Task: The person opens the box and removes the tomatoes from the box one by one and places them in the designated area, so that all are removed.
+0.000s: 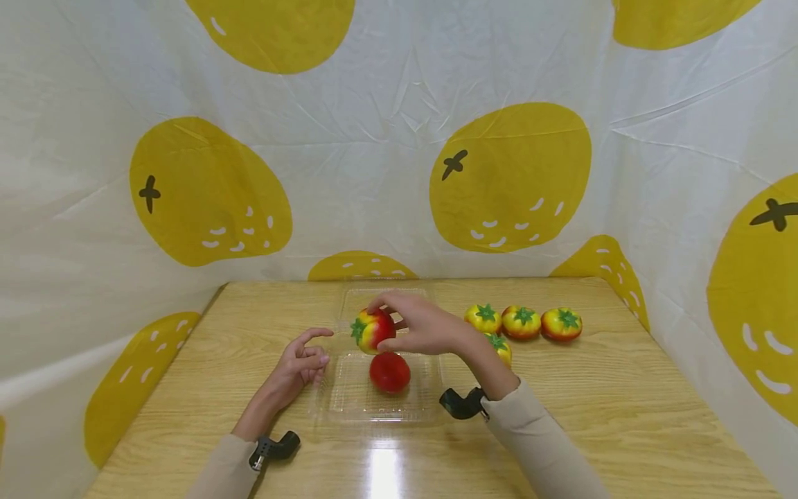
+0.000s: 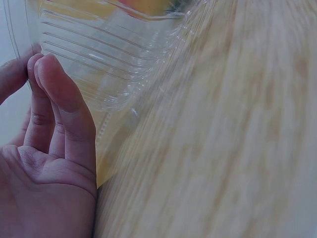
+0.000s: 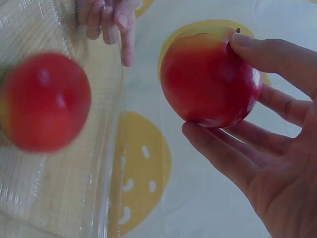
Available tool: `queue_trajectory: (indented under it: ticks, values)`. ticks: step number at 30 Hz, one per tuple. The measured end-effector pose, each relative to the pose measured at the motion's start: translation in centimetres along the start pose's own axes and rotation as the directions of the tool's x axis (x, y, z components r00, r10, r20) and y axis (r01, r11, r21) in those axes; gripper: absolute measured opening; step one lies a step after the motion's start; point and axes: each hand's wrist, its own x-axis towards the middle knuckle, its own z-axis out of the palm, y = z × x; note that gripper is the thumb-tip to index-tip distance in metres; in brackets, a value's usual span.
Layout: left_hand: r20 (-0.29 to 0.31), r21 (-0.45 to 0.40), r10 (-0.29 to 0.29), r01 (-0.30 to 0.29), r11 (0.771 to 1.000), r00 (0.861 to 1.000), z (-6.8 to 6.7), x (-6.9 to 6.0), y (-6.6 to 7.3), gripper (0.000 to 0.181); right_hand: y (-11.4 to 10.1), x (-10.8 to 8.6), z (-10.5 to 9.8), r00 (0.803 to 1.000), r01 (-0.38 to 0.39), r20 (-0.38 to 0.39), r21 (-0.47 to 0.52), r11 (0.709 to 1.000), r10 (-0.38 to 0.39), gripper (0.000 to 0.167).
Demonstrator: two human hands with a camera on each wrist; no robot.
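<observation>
In the head view, my right hand (image 1: 424,324) holds a red-and-yellow toy fruit (image 1: 368,331) with a green leafy top, thumb and fingertips spread around it. The fruit is raised above a clear plastic container (image 1: 349,409) on the table. A second toy fruit (image 1: 389,372), red side up, lies in the container's near half. My left hand (image 1: 296,367) is at the container's left edge. In the left wrist view, its thumb and fingers pinch the thin plastic rim (image 2: 34,29). The held fruit (image 3: 210,79) shows mostly red in the right wrist view.
Several similar toy fruits, such as the far-right one (image 1: 561,324), sit right of the container, green tops up; one is partly behind my right wrist. A white curtain (image 1: 361,173) with yellow fruit prints hangs behind and beside the wooden table (image 1: 623,402).
</observation>
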Motion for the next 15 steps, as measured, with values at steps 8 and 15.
queue_trajectory:
  ticks: [8, 15]
  values:
    - [0.007, 0.001, 0.011, -0.011, 1.0, 1.0, 0.0, 0.1, -0.1, 0.053, 0.5, -1.5, -0.3, 0.998, -0.01, -0.056, 0.01, 1.0, 0.01, 0.05]
    - [0.003, 0.009, 0.003, -0.003, 1.0, 1.0, 0.0, 0.0, -0.2, 0.049, 0.7, -2.9, -0.6, 0.993, -0.006, -0.114, 0.033, 0.999, 0.01, 0.049]
